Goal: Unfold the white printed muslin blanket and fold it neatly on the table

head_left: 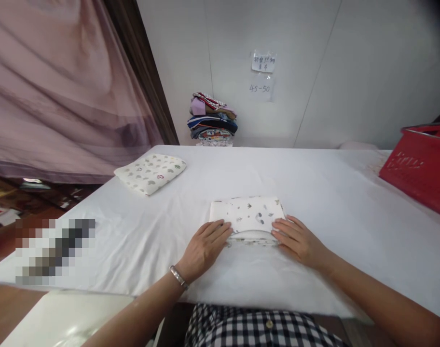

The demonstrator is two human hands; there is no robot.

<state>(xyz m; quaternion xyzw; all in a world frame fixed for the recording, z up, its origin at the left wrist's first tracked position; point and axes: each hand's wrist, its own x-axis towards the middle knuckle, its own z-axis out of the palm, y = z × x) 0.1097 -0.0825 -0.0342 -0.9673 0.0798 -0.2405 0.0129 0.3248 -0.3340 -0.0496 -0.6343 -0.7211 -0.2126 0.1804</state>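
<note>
A white cloth (pixel 251 214) with small grey and green prints lies folded in a rectangle on the table, in front of my body. Its near edge bulges a little, and folded layers show beneath it. My left hand (pixel 207 243) rests on the cloth's near left corner with the fingers stretched out. On the near right corner lies my right hand (pixel 301 241), fingers extended and slightly spread. Both hands press on the cloth from above; neither grips it. A second folded white cloth (pixel 151 172) with a leaf-like print lies at the far left of the table.
The table (pixel 314 188) has a white, slightly wrinkled cover. A red basket (pixel 420 166) stands at the right edge. Behind the table is a stack of folded fabrics (pixel 213 118) against the wall. A pink curtain (pixel 61 86) hangs at left; handwritten paper signs (pixel 263 62) are on the wall.
</note>
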